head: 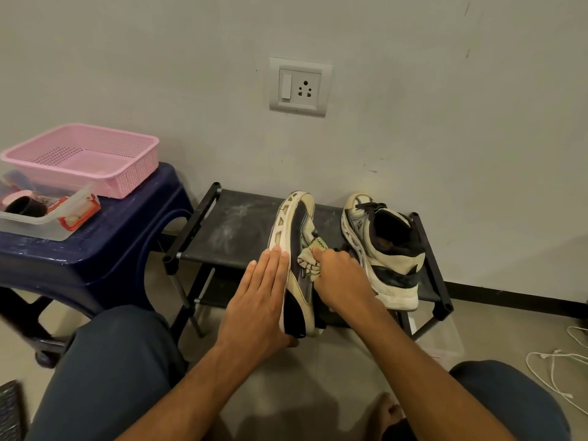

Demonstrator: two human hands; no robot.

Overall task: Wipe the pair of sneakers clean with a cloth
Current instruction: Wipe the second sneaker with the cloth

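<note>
Two worn cream-and-black sneakers are on a low black rack. The left sneaker is tipped on its side with its sole facing left. My left hand lies flat against that sole with straight fingers, steadying it. My right hand grips a crumpled pale cloth and presses it onto the sneaker's upper side. The second sneaker stands upright to the right, with its heel toward me.
A dark blue plastic stool at the left carries a pink basket and a clear box of supplies. The wall with a socket is right behind the rack. White cables lie on the floor at right. My knees frame the foreground.
</note>
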